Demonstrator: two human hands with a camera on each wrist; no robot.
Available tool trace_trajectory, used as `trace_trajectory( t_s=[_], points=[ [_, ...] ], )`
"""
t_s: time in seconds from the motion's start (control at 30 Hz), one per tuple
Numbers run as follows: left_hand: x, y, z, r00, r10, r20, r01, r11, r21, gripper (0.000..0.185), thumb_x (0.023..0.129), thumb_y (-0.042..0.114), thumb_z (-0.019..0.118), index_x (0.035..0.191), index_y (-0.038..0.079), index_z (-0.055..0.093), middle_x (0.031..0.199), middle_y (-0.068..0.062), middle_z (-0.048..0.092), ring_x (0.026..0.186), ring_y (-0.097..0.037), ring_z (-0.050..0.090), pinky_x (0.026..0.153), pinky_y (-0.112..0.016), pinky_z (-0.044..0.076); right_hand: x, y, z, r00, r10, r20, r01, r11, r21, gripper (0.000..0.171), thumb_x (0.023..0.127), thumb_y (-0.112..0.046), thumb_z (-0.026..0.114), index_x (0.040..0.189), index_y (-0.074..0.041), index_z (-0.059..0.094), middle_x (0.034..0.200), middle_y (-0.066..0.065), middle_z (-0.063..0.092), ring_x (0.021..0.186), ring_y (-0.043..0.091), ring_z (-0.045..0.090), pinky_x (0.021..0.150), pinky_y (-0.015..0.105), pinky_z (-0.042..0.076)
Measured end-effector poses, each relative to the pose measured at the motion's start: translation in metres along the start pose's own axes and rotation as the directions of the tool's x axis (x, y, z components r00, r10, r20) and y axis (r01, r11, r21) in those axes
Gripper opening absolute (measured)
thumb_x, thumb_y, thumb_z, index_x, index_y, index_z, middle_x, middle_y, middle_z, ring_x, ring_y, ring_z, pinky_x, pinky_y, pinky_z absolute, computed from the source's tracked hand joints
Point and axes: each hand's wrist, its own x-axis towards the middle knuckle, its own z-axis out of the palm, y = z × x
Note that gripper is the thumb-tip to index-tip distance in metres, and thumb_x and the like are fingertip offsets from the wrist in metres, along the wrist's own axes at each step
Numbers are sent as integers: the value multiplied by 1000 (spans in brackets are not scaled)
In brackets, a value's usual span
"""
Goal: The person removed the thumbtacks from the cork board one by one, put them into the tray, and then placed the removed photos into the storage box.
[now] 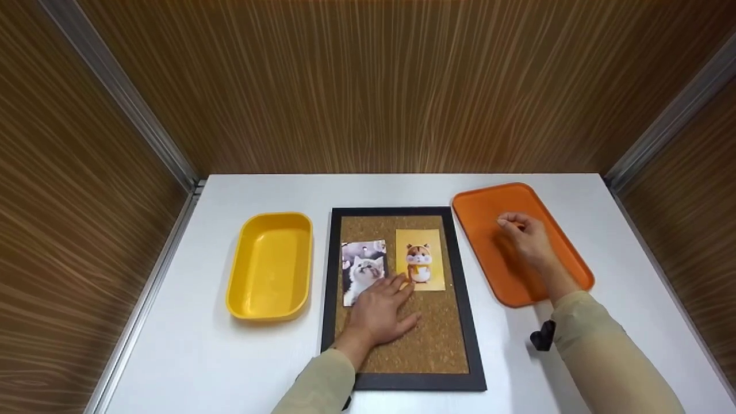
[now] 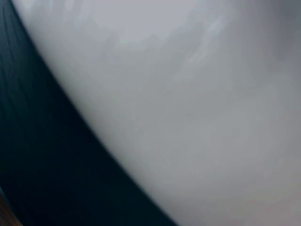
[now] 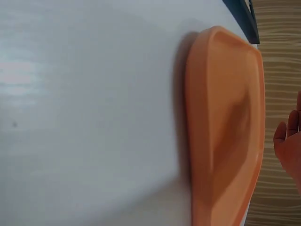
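Note:
My left hand (image 1: 380,313) rests on the cork board (image 1: 420,351) with its fingers straight and spread. Its fingertips lie over the lower edges of a kitten photo (image 1: 363,267) on the left and a yellow picture card of a cartoon hamster (image 1: 420,260) on the right. Over the orange tray (image 1: 489,213), my right hand (image 1: 526,238) is raised with its fingers curled and the thumb near the index finger. I see nothing between these fingertips. In the right wrist view, part of the right hand (image 3: 291,141) shows beyond the tray's rim; the left wrist view shows no hand.
A yellow basin (image 1: 270,267) stands on the white table (image 1: 184,322) left of the board. The board has a black frame (image 1: 422,382). Wood-grain panels (image 1: 402,86) enclose the table at the back and both sides.

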Motion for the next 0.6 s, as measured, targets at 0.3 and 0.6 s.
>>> trace_trajectory(
  t_s=[0.3, 0.6],
  points=[
    [1, 0, 0, 1000, 2, -2, -2, 1000, 6, 70, 104, 69, 42, 158, 26, 54, 162, 2, 50, 149, -19, 47, 124, -34, 34, 13, 45, -5, 999, 2, -38, -3, 999, -42, 45, 109, -37, 61, 132, 2, 66, 122, 10, 59, 108, 20, 49, 83, 19, 47],
    [0, 0, 1, 1000, 12, -8, -12, 1000, -4, 70, 104, 68, 43, 157, 25, 54, 162, 0, 50, 149, -20, 47, 124, -35, 35, 11, 52, -7, 998, 55, -23, -56, 998, -36, 50, 107, -44, 61, 132, -1, 66, 122, 11, 59, 107, 24, 51, 79, 19, 49]
  ],
)
